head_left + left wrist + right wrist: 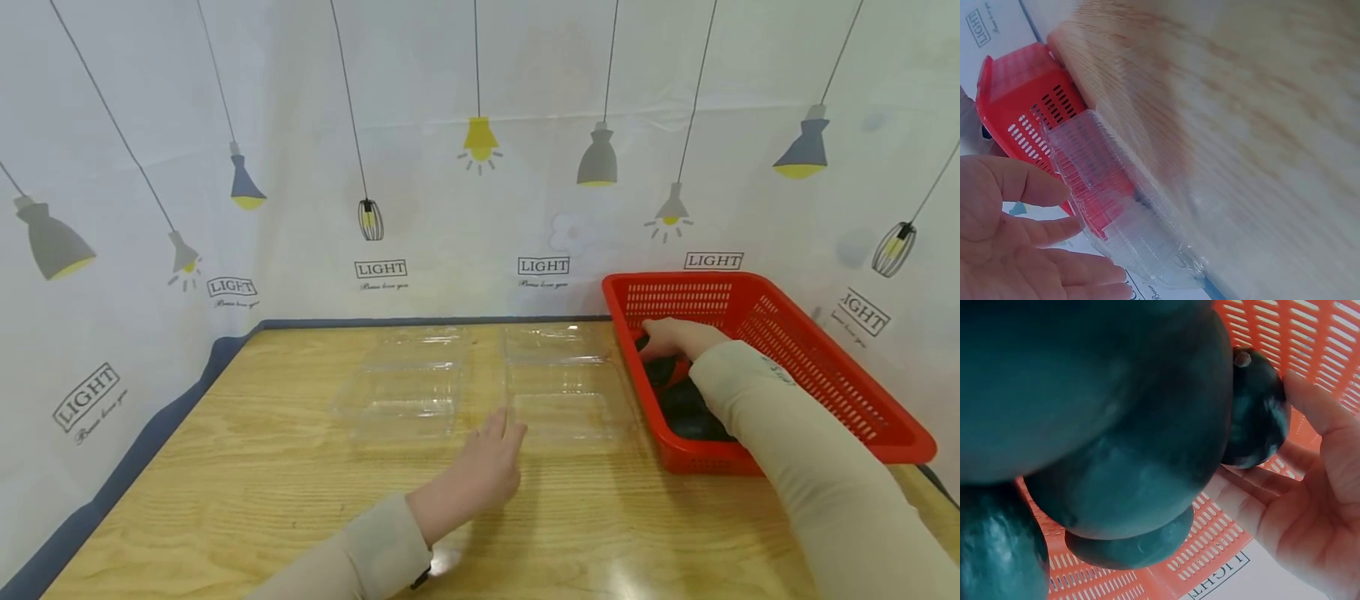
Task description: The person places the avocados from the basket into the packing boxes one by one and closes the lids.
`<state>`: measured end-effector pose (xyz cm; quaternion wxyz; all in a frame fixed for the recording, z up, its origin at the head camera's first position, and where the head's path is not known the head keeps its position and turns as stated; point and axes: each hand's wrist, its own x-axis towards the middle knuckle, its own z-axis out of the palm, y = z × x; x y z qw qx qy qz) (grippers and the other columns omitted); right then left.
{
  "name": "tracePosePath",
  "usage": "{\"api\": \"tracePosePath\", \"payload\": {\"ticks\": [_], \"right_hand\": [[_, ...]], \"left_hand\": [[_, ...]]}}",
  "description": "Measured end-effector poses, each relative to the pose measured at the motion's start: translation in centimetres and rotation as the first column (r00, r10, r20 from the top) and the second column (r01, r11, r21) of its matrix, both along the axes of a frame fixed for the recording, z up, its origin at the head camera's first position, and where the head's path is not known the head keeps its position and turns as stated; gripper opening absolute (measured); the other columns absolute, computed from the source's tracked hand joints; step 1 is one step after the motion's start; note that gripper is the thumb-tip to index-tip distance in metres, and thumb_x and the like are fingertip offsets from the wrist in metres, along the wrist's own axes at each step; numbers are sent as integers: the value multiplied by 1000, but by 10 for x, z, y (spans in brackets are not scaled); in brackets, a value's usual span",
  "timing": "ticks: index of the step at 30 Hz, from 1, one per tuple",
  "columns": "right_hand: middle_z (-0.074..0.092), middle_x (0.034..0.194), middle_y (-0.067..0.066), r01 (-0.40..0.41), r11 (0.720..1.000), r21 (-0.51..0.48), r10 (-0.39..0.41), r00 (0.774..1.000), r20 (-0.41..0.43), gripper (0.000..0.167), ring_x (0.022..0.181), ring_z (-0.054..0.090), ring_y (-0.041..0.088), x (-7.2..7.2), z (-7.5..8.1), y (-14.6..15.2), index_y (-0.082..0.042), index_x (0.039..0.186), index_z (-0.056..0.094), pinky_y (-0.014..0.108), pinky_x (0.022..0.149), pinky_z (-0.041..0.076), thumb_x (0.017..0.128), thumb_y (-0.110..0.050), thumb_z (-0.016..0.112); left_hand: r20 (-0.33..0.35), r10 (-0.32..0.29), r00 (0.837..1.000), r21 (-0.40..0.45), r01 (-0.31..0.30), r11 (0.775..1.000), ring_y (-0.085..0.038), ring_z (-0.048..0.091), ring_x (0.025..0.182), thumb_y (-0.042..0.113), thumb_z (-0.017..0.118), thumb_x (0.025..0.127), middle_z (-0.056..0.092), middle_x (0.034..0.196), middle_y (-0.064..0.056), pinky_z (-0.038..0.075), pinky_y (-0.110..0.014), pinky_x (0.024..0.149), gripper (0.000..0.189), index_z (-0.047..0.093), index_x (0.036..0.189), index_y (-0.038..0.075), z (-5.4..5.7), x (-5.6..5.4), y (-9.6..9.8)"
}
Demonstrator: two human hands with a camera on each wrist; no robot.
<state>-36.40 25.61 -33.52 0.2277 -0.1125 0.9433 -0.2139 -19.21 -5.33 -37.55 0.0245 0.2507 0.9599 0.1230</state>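
My right hand (678, 337) reaches into the red basket (832, 358). In the right wrist view, its thumb and fingers (1313, 403) hold the end of a dark, shiny avocado (1260, 412) with a small stem nub. Several larger-looking dark green avocados (1147, 450) lie beside it, close to the camera. My left hand (483, 462) is beside the near left corner of a clear plastic container (562, 417), its lid folded open. In the left wrist view, the left fingers (1041, 187) are loosely extended at the container's edge and hold nothing.
A second clear container (408, 417) sits to the left on the wooden table (262, 475), also opened out. The basket stands at the table's right side, close to the right-hand container. A white cloth (450, 217) printed with lamps hangs behind the table.
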Motion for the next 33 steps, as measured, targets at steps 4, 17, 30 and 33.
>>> {"api": "tracePosePath", "payload": {"ticks": [4,17,30,33], "right_hand": [[39,122,30,61,998,-22,-60,997,44,65,104,44,38,10,4,-8,9,126,30,46,78,49,81,-22,65],[27,126,30,93,993,-69,-82,985,153,67,110,34,45,18,5,-13,4,133,24,51,67,49,80,-9,63],[37,123,28,53,998,-13,-51,991,123,65,108,43,43,15,9,-4,-2,125,33,48,63,53,77,-24,70],[39,121,27,44,999,-20,-41,993,115,62,106,45,42,16,15,-3,-1,124,34,50,67,52,77,-23,69]], "left_hand": [[-8,-10,1000,-1,10,1000,-37,36,128,4,53,83,30,141,-28,34,-52,100,50,40,131,1,-1,0,-1],[4,-55,999,-142,55,988,-41,38,125,11,55,85,23,146,-23,38,-48,98,61,35,142,20,2,-1,-8],[2,-73,997,-139,72,988,-48,34,125,10,56,85,23,146,-23,37,-50,99,61,35,142,21,2,0,-9],[-7,-73,997,-147,71,987,-47,34,125,11,56,85,24,146,-23,37,-50,98,61,35,141,20,3,0,-9]]}}
